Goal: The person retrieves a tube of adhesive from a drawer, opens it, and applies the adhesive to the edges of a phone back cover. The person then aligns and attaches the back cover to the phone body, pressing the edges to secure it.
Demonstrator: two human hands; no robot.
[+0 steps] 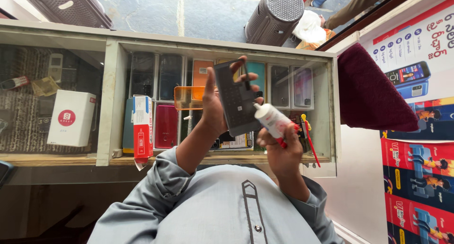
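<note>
My left hand [213, 106] is raised over the glass counter and grips a dark flat phone panel [235, 99], thumb on the near side and fingertips curled over its top and right edge. My right hand [283, 155] holds a small white tube [271, 118] with red trim, tilted up to the left. The tube's tip touches the lower right edge of the panel. Both grey sleeves and my grey shirt front fill the bottom of the view.
The glass display counter [109, 102] holds phone cases in several colours, a tall red box [142, 126] and a white box [72, 117]. A dark red cloth [371, 95] lies at the right beside posters. Two grey stools [275, 14] stand on the floor beyond, near another person's legs [359, 2].
</note>
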